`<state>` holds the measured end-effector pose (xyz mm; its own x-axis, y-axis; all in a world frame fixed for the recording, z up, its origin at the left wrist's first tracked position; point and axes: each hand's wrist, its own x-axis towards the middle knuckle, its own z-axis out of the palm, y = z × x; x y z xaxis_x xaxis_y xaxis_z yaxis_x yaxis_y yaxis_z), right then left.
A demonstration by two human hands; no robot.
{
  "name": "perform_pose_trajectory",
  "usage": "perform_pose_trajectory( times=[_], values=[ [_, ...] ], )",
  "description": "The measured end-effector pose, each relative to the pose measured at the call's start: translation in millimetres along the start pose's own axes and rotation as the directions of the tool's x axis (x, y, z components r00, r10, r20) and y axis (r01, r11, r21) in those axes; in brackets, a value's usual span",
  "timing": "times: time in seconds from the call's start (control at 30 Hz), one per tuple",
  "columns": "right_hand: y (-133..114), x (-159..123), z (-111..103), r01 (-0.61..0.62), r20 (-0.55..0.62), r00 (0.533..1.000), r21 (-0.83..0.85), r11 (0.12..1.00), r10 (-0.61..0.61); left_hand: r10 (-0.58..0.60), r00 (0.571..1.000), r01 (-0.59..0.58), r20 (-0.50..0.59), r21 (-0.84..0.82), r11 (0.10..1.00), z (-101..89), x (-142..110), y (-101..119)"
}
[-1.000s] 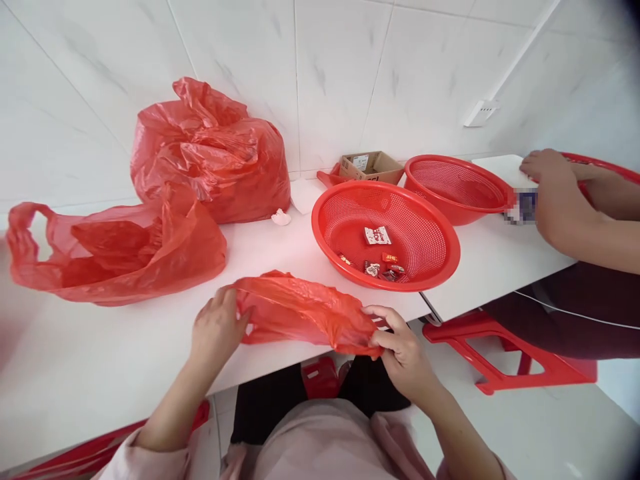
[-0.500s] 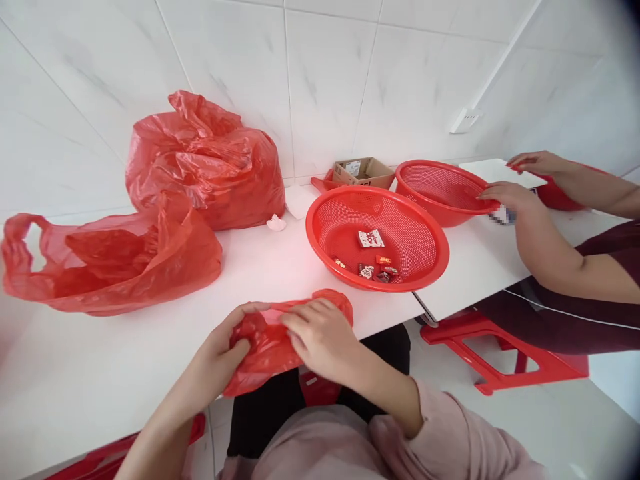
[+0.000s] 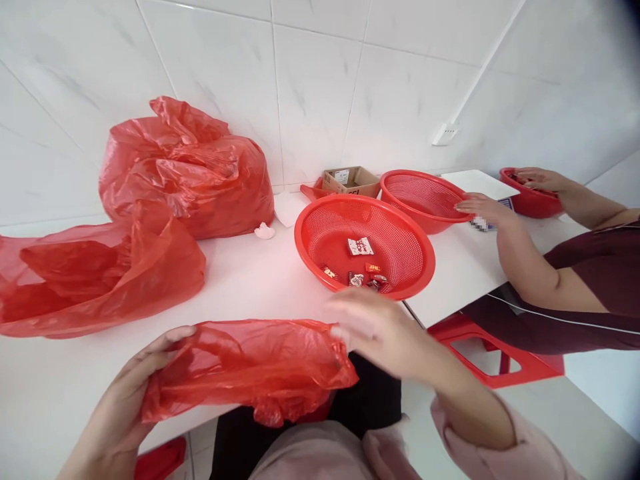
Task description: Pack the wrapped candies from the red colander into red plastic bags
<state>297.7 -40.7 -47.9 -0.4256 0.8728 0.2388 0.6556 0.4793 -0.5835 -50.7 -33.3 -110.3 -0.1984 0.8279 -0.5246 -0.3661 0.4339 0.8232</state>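
Observation:
A red plastic bag [image 3: 250,367] stretches sideways over the near table edge in front of me. My left hand [image 3: 133,383] grips its left end, thumb on top and the other fingers partly hidden. At the bag's right end is my right hand [image 3: 385,327], blurred, its fingers stretched out and apart; whether a fingertip touches the plastic I cannot tell. Just beyond it stands a red perforated basket [image 3: 415,267] with several wrapped sweets in it, among them a white packet [image 3: 361,246] and a small orange one [image 3: 373,267].
A full red bag [image 3: 195,180] leans by the wall, with a slack red bag [image 3: 165,267] before it. Farther right are a second red basket [image 3: 425,193], a cardboard box [image 3: 353,180] and a red basin [image 3: 533,200]. A co-worker's hand [image 3: 487,207] touches the second basket.
My hands came together on the bag, bunching it, then moved apart and spread it wide again. The co-worker's hands moved to the second basket and the basin. The view shifted slightly rightward.

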Motion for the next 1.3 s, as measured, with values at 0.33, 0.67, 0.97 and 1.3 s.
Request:
perform_pose_trajectory(
  times=[0.33,0.67,0.97,1.3],
  values=[
    [103.4,81.5,-23.3,-0.285,0.393,0.803,-0.407,0.868,0.447,0.044,0.954,-0.036,0.298,-0.033,0.999,40.2,-26.7,-11.2],
    [63.2,78.6,-31.8,-0.338,0.167,0.939,0.286,0.897,0.301,0.046,0.948,-0.023,0.314,-0.076,0.997,36.7,-25.5,-16.7],
    [12.2,61.2,10.1,-0.299,0.300,0.946,0.651,0.698,0.125,0.129,0.932,-0.093,0.338,-0.119,0.988,55.6,-27.1,-21.2],
    [13.9,58.8,30.9,-0.357,0.416,0.905,0.629,0.691,0.089,0.138,0.942,-0.098,0.306,-0.141,0.985,53.0,-22.6,-25.7]
  ],
)
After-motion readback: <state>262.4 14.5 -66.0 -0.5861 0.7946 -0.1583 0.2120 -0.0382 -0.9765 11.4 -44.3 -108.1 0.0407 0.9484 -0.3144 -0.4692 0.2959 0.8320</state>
